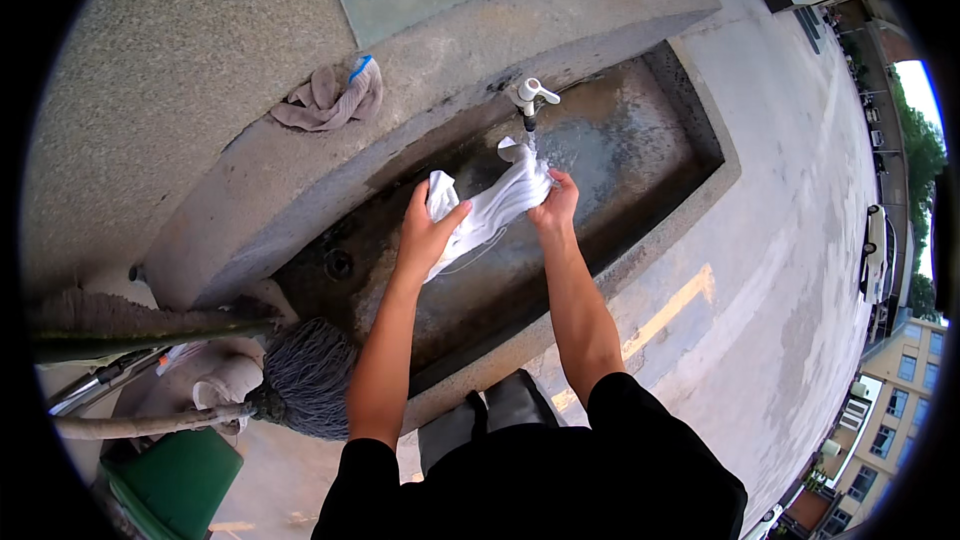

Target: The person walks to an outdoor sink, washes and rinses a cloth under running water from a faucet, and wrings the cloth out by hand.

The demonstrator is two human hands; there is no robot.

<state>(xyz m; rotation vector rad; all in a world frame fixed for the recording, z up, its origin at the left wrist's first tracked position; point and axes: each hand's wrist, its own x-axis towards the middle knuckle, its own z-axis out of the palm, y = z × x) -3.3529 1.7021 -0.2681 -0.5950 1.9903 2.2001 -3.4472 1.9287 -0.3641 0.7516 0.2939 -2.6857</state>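
A wet white cloth (pixel 491 202) is stretched between my two hands over a concrete trough sink (pixel 652 244). My left hand (pixel 431 229) grips its left part, with the thumb lying across the top. At the other end, my right hand (pixel 553 202) pinches the cloth's edge between thumb and fingers. Water runs from a white lever tap (pixel 531 92) onto the upper end of the cloth. A thin loop of thread hangs below the fabric. In the sink's left end is a round drain (pixel 338 264).
Greyish knit work gloves (pixel 330 101) with a blue cuff edge lie on the ledge behind the sink. A string mop (pixel 307 379) leans at the left, near a green plastic dustpan or bin (pixel 172 480). Paved ground (pixel 772 187) spreads to the right.
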